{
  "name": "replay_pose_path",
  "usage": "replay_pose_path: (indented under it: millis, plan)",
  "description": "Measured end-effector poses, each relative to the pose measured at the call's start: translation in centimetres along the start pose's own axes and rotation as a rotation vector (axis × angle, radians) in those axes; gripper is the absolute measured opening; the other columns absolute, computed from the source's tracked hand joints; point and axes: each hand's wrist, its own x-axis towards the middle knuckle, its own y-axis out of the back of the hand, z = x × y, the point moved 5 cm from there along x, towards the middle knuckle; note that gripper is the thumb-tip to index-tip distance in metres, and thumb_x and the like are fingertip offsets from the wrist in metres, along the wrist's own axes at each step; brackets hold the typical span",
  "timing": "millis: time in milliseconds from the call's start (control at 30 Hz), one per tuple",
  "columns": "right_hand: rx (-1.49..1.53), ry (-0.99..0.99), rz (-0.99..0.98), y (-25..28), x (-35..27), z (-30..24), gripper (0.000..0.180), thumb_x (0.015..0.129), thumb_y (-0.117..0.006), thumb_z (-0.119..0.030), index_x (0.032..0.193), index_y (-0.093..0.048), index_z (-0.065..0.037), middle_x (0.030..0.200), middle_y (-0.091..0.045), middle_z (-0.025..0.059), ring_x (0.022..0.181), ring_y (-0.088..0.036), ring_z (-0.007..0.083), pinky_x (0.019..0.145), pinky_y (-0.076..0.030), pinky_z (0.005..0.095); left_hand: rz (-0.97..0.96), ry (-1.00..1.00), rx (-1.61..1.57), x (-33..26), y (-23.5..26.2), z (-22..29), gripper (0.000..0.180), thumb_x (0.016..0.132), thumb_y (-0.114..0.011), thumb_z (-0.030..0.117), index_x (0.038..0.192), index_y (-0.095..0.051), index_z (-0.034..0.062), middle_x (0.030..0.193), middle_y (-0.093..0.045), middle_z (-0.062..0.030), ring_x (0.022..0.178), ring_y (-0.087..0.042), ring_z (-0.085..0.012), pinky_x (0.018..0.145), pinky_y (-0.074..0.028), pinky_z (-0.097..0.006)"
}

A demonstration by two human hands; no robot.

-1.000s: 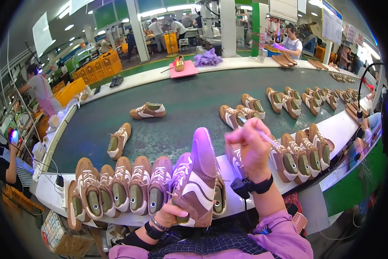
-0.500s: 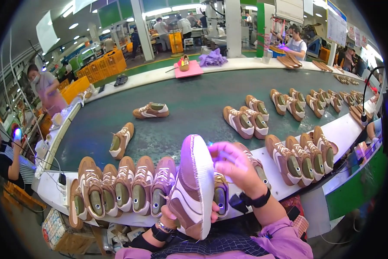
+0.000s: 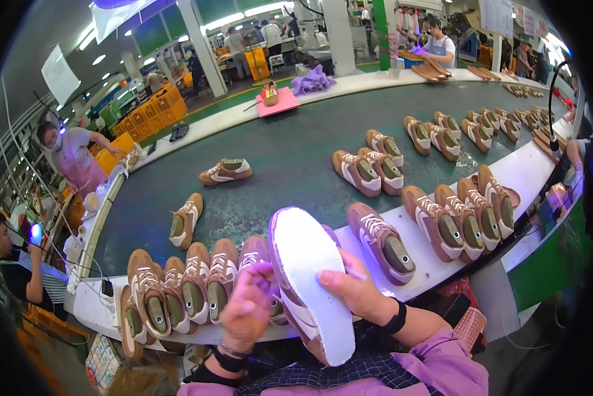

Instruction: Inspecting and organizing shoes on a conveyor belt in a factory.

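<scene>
Shoe held sole-up is seen at the lower centre, its white textured bottom turned toward the camera and its toe pointing away over the worktop's white rim. It is clasped on both sides: the left hand is curled against its left edge, and the right hand is pressed to its right edge, a thin pen-like item apparently pinched in the fingers, though blur makes this uncertain. Just beyond, a row of brown shoes is lined up along the rim. Further shoes are ranged to the right. A single shoe is lying on the green belt.
</scene>
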Motion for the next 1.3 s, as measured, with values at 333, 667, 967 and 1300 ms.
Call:
replay_pose_path:
  millis: [333,667,967,1300]
  plan:
    - [-0.158,-0.025,-0.134,-2.5,-2.9,1.7,0.065,0.081,-0.073,-0.021,0.131,-0.039,0.001,0.121,-0.051,0.0091,0.112,-0.050,0.0149,0.095,-0.041,0.0301,-0.116,0.211,0.128,1.1,-6.5,2.9,0.066,0.060,-0.070,0.027,0.116,-0.048,-0.0002,0.108,-0.058,-0.0220,0.106,-0.057,-0.0364,0.093,-0.047,-0.047]
    - [0.261,-0.574,-0.237,0.2,-4.6,8.7,0.058,0.094,-0.051,-0.043,0.134,-0.042,-0.002,0.125,-0.054,0.0101,0.113,-0.054,0.0191,0.094,-0.045,0.0353,-0.322,0.148,0.176,0.4,-9.3,4.8,0.073,0.057,-0.073,0.025,0.117,-0.046,-0.0065,0.112,-0.056,-0.0222,0.108,-0.057,-0.0335,0.095,-0.046,-0.044]
    - [0.196,-0.617,-0.278,0.0,-5.4,10.1,0.057,0.095,-0.050,-0.042,0.133,-0.042,-0.002,0.125,-0.054,0.0103,0.113,-0.054,0.0193,0.093,-0.046,0.0353,-0.742,0.179,-0.029,0.7,-10.6,2.7,0.077,0.058,-0.080,0.028,0.119,-0.040,0.0017,0.114,-0.054,-0.0161,0.111,-0.052,-0.0255,0.097,-0.040,-0.040]
    - [0.163,-0.670,-0.297,1.2,-7.1,11.2,0.056,0.095,-0.050,-0.041,0.133,-0.043,-0.002,0.125,-0.054,0.0106,0.112,-0.055,0.0196,0.093,-0.046,0.0355,-0.770,0.103,-0.140,1.3,-10.1,1.5,0.067,0.062,-0.077,0.027,0.112,-0.040,0.0027,0.099,-0.051,-0.0150,0.099,-0.051,-0.0287,0.091,-0.039,-0.045]
